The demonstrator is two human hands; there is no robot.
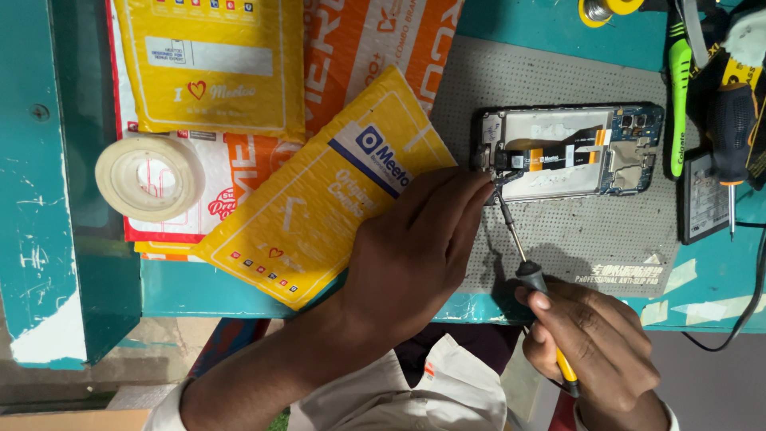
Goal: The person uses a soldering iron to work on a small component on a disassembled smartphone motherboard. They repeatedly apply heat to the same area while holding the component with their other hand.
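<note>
An opened phone [570,152] with its back cover off lies flat on a grey perforated mat [558,239] toward the far right of the teal desk [550,24], its long side running left to right, so the circuit boards and flex cables face up where both hands can get at them. The left hand [415,255] reaches in from the near side, palm down, wrist bent slightly, with its fingertips [479,185] pressed together at the phone's left end; it appears to steady that end, and whether it pinches some small part there cannot be told. The right hand [594,351], nearer the desk's edge, is closed around the yellow handle of a screwdriver [519,247], thumb riding up on the black collar, the shaft angled away and to the left so its tip meets the phone's left end just beside the left fingertips. A yellow padded envelope [319,191] lies under the left forearm, pushed aside over orange packaging [383,40]; another yellow envelope [211,60] and a roll of clear tape [149,177] sit farther left. More tools [718,104] and a small dark flat part [702,195] crowd the right edge, within easy reach.
</note>
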